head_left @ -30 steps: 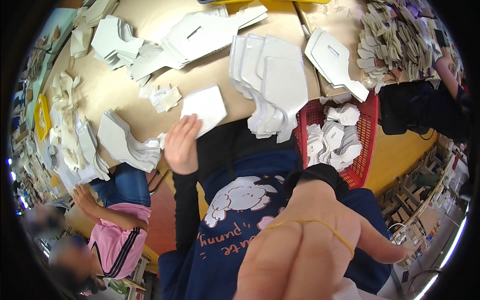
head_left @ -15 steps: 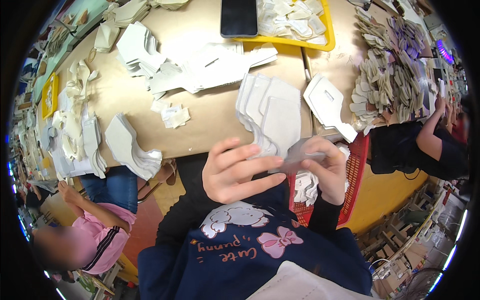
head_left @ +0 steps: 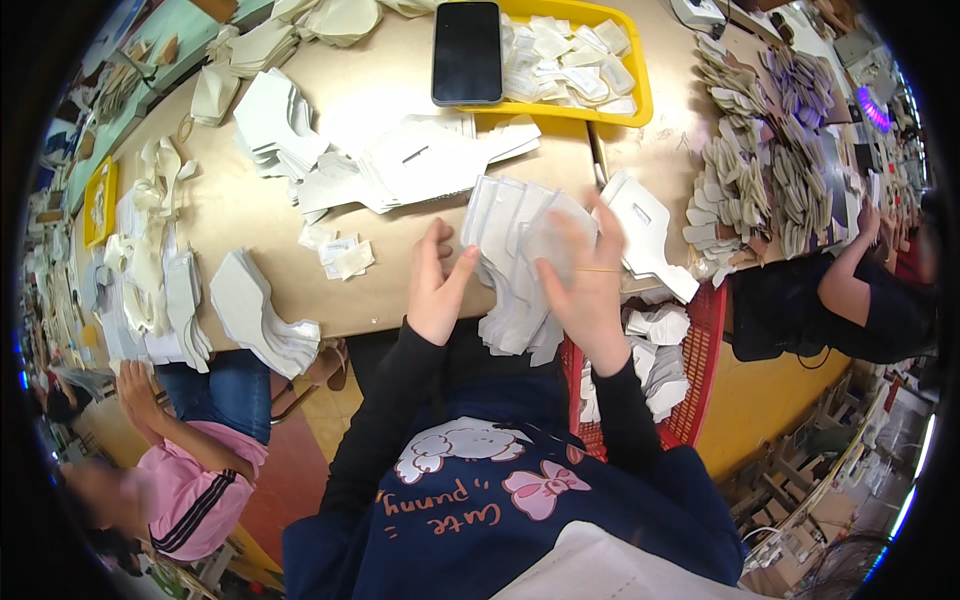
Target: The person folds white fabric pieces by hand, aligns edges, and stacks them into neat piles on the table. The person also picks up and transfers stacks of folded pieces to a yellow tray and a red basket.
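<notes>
A fanned stack of white, paddle-shaped cut pieces (head_left: 510, 240) lies at the table's front edge, its narrow ends overhanging. Beside its left edge, my left hand (head_left: 437, 285) stands open, thumb apart from the fingers. My right hand (head_left: 592, 290) reaches over the stack's right side, fingers and thumb spread against the top piece and partly blurred by motion. Right of it is a separate small stack of white pieces with a slot (head_left: 645, 230). Farther back, more white pieces (head_left: 420, 160) lie in a loose heap.
A black phone (head_left: 467, 55) rests against a yellow tray (head_left: 640, 95) of small cream pieces. White pieces fill a red basket (head_left: 705, 360) below the edge. Another stack (head_left: 255, 305) and small labels (head_left: 345, 257) lie left. A person in pink (head_left: 200, 470) sits at left.
My hands have parted and moved forward from near my body to the stack's two sides. The thin piece between my fingers has left that place. The stack looks more fanned out.
</notes>
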`<state>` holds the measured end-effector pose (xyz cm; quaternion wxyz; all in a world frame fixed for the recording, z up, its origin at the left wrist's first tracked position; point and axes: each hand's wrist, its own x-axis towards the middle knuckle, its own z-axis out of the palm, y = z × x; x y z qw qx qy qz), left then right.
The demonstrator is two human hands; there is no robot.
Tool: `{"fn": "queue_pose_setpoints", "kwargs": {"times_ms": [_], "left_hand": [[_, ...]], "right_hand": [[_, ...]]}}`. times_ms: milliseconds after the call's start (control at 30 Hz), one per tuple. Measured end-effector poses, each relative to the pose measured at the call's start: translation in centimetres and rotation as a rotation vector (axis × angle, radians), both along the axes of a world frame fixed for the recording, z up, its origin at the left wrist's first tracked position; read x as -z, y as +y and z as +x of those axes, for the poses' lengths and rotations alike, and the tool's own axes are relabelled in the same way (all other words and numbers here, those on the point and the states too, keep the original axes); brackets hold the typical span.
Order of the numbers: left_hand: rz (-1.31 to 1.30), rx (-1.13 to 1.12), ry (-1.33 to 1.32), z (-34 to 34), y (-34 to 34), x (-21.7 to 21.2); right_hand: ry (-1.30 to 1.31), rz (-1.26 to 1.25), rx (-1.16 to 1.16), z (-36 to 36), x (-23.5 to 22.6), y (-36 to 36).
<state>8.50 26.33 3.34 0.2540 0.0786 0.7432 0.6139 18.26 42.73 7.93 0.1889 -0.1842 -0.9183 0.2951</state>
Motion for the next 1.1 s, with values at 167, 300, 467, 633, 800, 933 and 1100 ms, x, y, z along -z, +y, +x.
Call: {"fn": "queue_pose_setpoints", "kwargs": {"times_ms": [167, 300, 467, 633, 800, 933, 1100], "left_hand": [[-0.359, 0.213, 0.202, -0.6, 1.0, -0.2], [-0.257, 0.336, 0.205, -2.1, 1.9, -0.8], [0.296, 0.306, -0.29, -0.5, 2.5, -2.1], [0.536, 0.405, -0.576, 1.3, 2.1, -4.4], [0.593, 0.48, -0.417, 1.5, 1.9, -6.5], [0.775, 0.444, -0.521, 1.8, 1.3, -7.3], [0.855, 0.364, -0.691, 1.9, -0.2, -7.0]], "right_hand": [[0.032, -0.823, 0.273, 2.8, 1.6, -0.7], [0.154, -1.086, 0.221, 3.2, 2.2, -1.4], [0.232, -1.369, 0.23, 2.6, 1.8, -1.5], [0.34, -1.471, 0.177, 3.1, 1.4, -0.9], [0.305, -1.628, 0.151, 4.5, 1.8, -0.1], [0.25, -1.786, 0.053, 5.0, 2.6, -0.7], [0.198, -2.042, 0.062, 4.6, 4.2, -1.6]]}}
